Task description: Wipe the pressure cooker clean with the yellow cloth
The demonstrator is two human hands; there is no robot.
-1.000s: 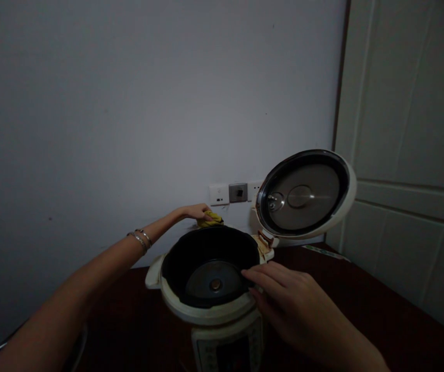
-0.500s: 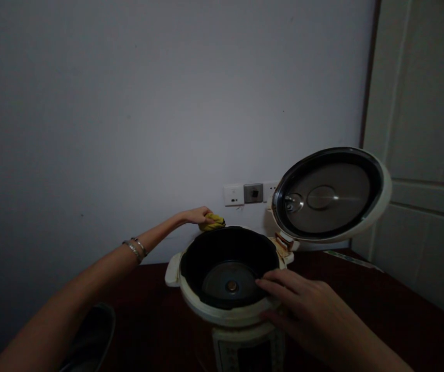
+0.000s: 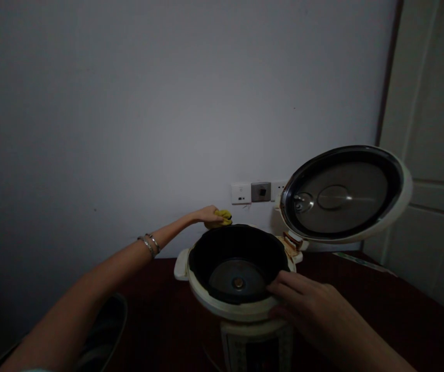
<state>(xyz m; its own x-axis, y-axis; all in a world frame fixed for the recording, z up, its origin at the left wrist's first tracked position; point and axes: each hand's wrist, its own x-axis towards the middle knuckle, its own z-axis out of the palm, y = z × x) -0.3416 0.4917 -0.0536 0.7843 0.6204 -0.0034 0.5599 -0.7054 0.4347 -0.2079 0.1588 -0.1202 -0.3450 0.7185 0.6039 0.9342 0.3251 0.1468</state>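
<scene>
A white electric pressure cooker (image 3: 232, 311) stands with its round lid (image 3: 355, 194) swung up on the right-hand hinge. Its dark inside is bare to view, with a small round knob at the middle of the floor. At the far rim, my left hand (image 3: 207, 214) is closed on a yellow cloth (image 3: 223, 219), which lies against the outer back edge. Across the near right rim sits my right hand (image 3: 303, 297), fingertips over the inner edge and thumb low on the outside. The tips are dim and partly lost in shadow.
Wall sockets (image 3: 241, 194) and a grey switch plate (image 3: 261, 191) are behind the cooker. A dark pot-like vessel (image 3: 107, 325) is partly hidden under my left forearm. On the dark red table, a thin strip (image 3: 363, 262) lies toward the door (image 3: 434, 227).
The whole scene has shifted slightly right in view. Both hands keep nearly the same places on the cooker, and the yellow cloth has bunched a little differently.
</scene>
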